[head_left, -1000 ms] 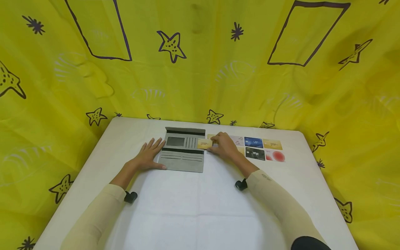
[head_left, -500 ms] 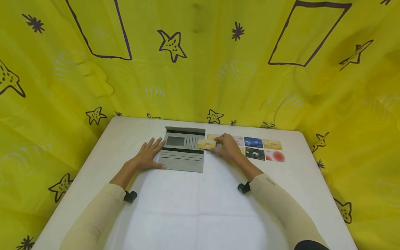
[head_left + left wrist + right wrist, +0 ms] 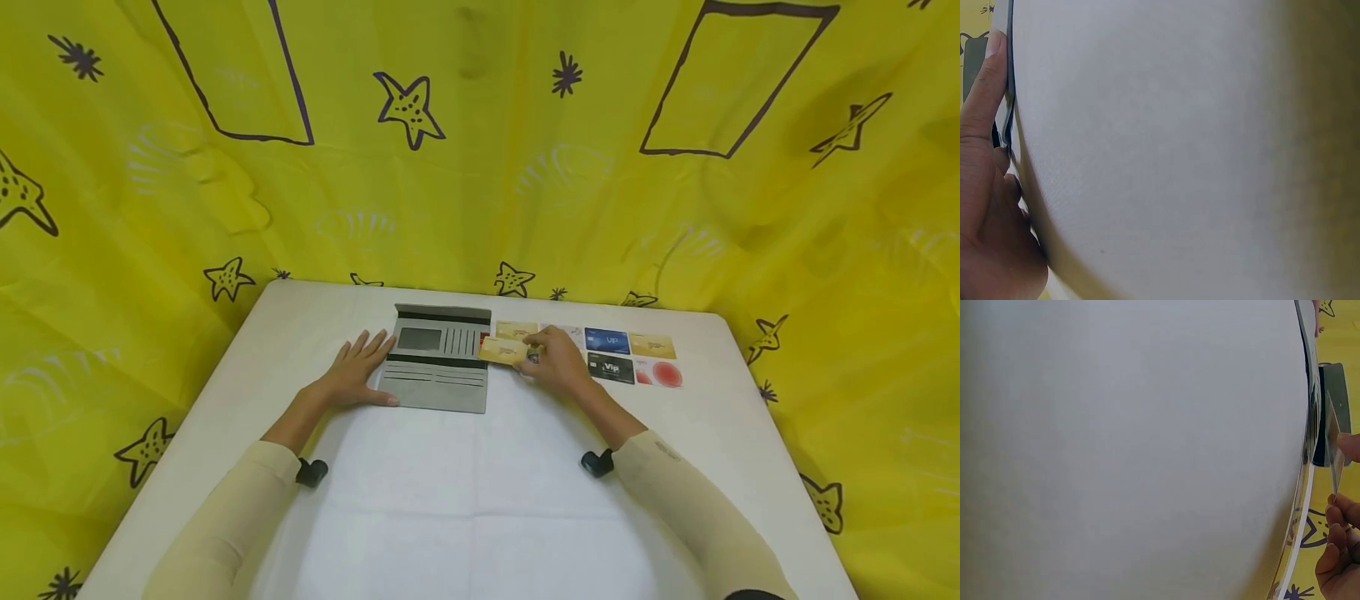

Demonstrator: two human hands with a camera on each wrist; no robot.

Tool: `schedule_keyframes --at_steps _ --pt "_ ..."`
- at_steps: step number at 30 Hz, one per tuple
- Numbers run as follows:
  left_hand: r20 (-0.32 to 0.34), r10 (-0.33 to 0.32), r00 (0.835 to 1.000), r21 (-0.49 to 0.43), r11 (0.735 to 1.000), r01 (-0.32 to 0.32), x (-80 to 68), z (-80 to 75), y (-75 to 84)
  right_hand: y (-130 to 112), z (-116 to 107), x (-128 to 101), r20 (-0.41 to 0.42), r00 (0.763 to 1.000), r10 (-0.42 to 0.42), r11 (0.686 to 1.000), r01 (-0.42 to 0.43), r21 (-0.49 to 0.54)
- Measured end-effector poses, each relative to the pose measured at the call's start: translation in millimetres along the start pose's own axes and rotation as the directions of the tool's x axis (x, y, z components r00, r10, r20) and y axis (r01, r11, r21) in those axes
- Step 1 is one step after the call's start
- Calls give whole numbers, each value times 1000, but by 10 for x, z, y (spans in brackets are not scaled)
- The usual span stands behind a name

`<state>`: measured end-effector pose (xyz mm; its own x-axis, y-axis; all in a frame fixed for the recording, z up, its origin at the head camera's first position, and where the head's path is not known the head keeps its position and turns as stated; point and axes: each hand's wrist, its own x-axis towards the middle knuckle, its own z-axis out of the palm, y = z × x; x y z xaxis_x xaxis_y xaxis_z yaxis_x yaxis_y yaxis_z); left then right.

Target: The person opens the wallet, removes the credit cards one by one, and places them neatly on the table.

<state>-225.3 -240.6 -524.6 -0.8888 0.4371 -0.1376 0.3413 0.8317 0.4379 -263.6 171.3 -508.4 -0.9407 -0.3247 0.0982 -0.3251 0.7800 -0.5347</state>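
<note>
Left hand (image 3: 357,372) flat, fingers straight, pressing wallet (image 3: 438,357) on desk (image 3: 465,492); right hand (image 3: 553,362) pinches gold card (image 3: 504,350) just beside wallet's right edge, w/ other cards (image 3: 628,357) nearby; risk: card may snag, or wallet may slide.

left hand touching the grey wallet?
Touching. In the head view the left hand lies flat with fingertips on the left edge of the open grey wallet; the left wrist view shows fingers against its edge.

White table (image 3: 420,517): grey wallet (image 3: 438,385), cards (image 3: 630,357)
</note>
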Motion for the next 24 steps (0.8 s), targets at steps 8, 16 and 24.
schedule_keyframes --at_steps 8,16,24 --pt "-2 3 1000 14 1000 -3 3 18 -23 -10 -3 -124 18 999 49 996 -50 74" --pt "-4 4 1000 8 1000 -4 2 22 -6 -27 -10 -225 28 997 68 992 -71 107" --pt "-20 20 1000 8 1000 -20 3 37 -31 -15 -11 -319 39 998 48 994 -51 99"
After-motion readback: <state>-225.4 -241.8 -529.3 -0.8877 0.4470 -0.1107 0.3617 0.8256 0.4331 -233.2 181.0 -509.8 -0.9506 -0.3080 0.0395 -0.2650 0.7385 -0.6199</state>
